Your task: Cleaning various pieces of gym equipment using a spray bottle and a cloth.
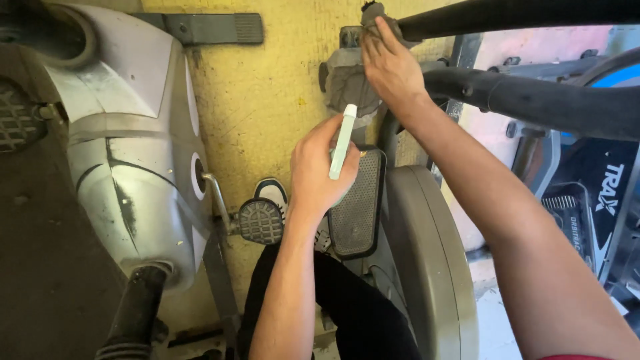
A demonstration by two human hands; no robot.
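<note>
The grey exercise machine (133, 153) fills the left, and a second machine's grey wheel cover (427, 267) and footplate (358, 203) sit below the hands. The right hand (393, 67) presses a grey rag (350, 83) against the joint beneath the black bar (520, 100), fingers closed over the cloth. The left hand (320, 170) grips a pale slim bottle (343, 141) upright, just below the rag. As I judge it, the bottle could slip onto the footplate, or the rag could snag on the joint.
</note>
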